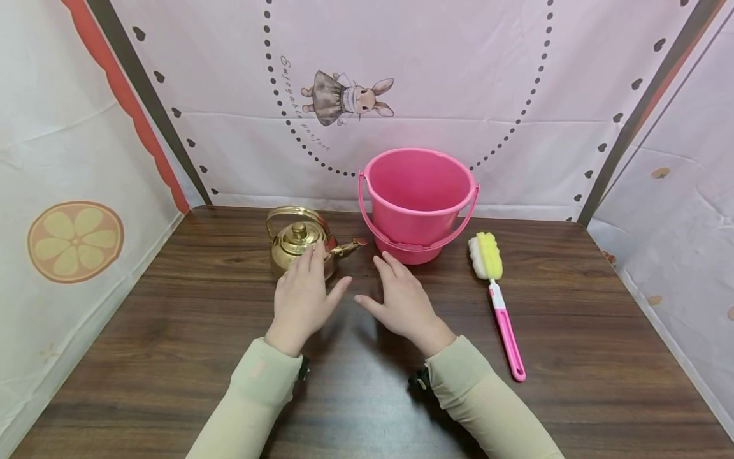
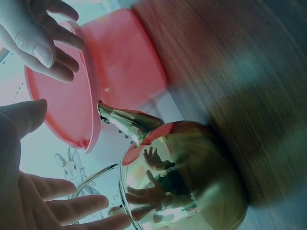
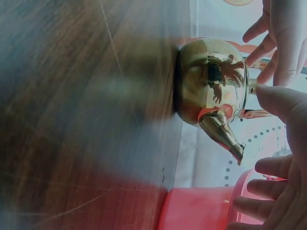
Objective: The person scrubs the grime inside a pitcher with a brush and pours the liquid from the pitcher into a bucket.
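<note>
A shiny gold teapot (image 1: 298, 245) stands upright on the table, its spout pointing right toward a pink bucket (image 1: 421, 191) whose handle hangs down in front. My left hand (image 1: 304, 299) is stretched out in front of the teapot, fingers spread and holding nothing; it overlaps the pot's lower body in the head view. To its right, my right hand (image 1: 404, 303) reaches toward the bucket's base with straight fingers and an empty palm. In the left wrist view the teapot (image 2: 187, 177) mirrors both hands. The right wrist view shows the teapot (image 3: 211, 81) beyond the fingers.
A cleaning brush (image 1: 504, 331) with a pink handle and a yellow-and-white sponge head lies right of the bucket. Behind the wooden table (image 1: 172, 331) hangs a printed cloth (image 1: 459, 76) with a rabbit picture, and similar cloth covers both sides.
</note>
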A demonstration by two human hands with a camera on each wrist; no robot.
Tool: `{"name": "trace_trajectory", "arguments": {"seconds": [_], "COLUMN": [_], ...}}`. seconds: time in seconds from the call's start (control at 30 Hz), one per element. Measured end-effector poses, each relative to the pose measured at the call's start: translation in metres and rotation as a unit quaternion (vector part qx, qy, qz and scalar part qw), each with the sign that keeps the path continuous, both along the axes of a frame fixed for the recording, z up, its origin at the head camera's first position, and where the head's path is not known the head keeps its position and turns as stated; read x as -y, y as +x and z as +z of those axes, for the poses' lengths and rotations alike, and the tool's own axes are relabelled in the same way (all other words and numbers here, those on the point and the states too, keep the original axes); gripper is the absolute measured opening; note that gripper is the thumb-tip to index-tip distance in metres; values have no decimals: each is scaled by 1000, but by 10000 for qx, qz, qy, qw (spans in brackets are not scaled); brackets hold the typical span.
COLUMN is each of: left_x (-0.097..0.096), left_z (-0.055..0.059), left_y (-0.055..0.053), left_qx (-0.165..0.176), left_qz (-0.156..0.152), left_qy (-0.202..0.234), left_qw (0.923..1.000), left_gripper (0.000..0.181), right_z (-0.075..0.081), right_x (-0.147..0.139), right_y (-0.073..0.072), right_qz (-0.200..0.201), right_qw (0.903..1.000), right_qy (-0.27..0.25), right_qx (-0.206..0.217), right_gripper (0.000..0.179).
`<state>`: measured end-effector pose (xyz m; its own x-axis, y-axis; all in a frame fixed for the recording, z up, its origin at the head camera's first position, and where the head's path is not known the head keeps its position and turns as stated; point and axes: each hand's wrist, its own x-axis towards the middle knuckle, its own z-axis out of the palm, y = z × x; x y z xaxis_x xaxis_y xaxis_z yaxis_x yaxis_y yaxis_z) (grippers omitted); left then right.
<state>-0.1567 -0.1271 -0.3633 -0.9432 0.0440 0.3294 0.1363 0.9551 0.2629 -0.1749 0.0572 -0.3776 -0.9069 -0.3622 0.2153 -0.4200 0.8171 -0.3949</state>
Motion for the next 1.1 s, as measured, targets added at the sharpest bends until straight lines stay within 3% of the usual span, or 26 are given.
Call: {"name": "trace_trajectory", "arguments": {"seconds": [0.47, 1.1], "left_x": [6, 15], "left_z": [2, 3], "left_y": [0, -2], "left_qx": [-67, -132], "left_qz": [142, 217], "left_qy": [17, 572], "left_qw": [9999, 9980], "left_gripper": [82, 81], "right_z": [1, 3], "right_x": [6, 16], "right_y": [-2, -4], "right_qz": [121, 289], "right_qw": [9999, 9995], "right_qy": [40, -98], "right_qx": [-85, 42], "right_gripper": [80, 81]}}
